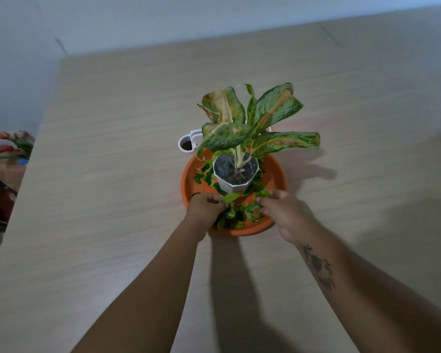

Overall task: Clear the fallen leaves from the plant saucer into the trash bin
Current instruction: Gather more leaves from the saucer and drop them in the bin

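An orange plant saucer (275, 174) sits mid-table with a white faceted pot (227, 186) standing in it. The pot holds a speckled green plant (252, 123) with browning leaves. Several small green fallen leaves (239, 214) lie in the saucer around the pot, mostly at the near side. My left hand (204, 207) rests on the saucer's near left rim, its fingers curled on a clump of leaves. My right hand (280, 210) is at the near right, fingertips pinching into the leaves. A white container (186, 143), possibly the trash bin, stands behind the saucer.
The light wooden table (112, 174) stretches wide on all sides. Past its left edge are pink and red flowers (13, 142) and clutter on the floor. A pale wall (138, 19) runs behind the table.
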The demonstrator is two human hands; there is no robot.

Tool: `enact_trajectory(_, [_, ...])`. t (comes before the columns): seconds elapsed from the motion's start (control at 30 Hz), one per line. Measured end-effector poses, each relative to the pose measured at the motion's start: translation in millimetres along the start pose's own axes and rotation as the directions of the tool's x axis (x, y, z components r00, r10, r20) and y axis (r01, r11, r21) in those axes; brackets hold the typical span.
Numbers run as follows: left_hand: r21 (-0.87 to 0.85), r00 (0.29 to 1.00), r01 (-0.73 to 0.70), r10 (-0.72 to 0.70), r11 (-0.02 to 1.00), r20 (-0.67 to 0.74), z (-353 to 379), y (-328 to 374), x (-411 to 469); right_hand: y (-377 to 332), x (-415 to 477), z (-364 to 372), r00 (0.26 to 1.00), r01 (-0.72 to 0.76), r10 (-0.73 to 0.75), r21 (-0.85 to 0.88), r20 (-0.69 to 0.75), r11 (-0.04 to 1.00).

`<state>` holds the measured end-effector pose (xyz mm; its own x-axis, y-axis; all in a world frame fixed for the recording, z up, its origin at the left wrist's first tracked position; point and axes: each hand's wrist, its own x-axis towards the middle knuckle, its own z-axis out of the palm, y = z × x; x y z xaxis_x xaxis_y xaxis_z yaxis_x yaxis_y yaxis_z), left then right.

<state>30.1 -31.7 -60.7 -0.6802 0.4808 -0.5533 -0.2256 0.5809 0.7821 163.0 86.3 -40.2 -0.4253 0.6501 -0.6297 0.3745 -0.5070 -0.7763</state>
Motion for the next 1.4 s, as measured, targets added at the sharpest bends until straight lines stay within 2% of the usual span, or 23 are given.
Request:
enact_trajectory(0.07, [-0.178,0.999,0.048,-0.047,0.983,0.009,3,1,-4,1,-3,3,0.998,-0.050,0.038,0.234,0.053,0.971])
enact_trajectory(0.17, [-0.391,0.989,0.131,-0.095,0.911,0.110,7,0,-11,-1,-6,4,0.993,-0.110,0.082,0.448,0.081,0.887])
enact_trajectory(0.3, [-0.623,0.973,0.199,-0.076,0.756,0.219,8,3,-18,-4,-9,6,0.992,-0.121,0.109,0.601,0.056,0.790])
enact_trajectory(0.4, [-0.703,0.967,0.227,-0.070,0.674,0.245,11,4,-22,-6,-13,6,0.993,-0.117,0.110,0.653,0.053,0.748])
enact_trajectory(0.6, [-0.738,0.964,0.222,-0.031,0.637,0.263,25,10,-37,-6,-27,-9,0.994,-0.112,0.086,0.661,0.072,0.742])
enact_trajectory(0.83, [-0.695,0.952,0.211,0.018,0.687,0.307,65,18,-61,1,-44,-55,0.999,-0.045,0.039,0.720,0.025,0.692])
enact_trajectory(1.1, [-0.651,0.921,0.249,0.033,0.717,0.388,141,27,-113,19,-84,-141,0.998,0.040,0.008,0.772,-0.059,0.635])
enact_trajectory(1.4, [-0.562,0.864,0.282,0.048,0.778,0.500,246,25,-179,66,-128,-259,0.978,0.143,0.054,0.836,-0.201,0.529])
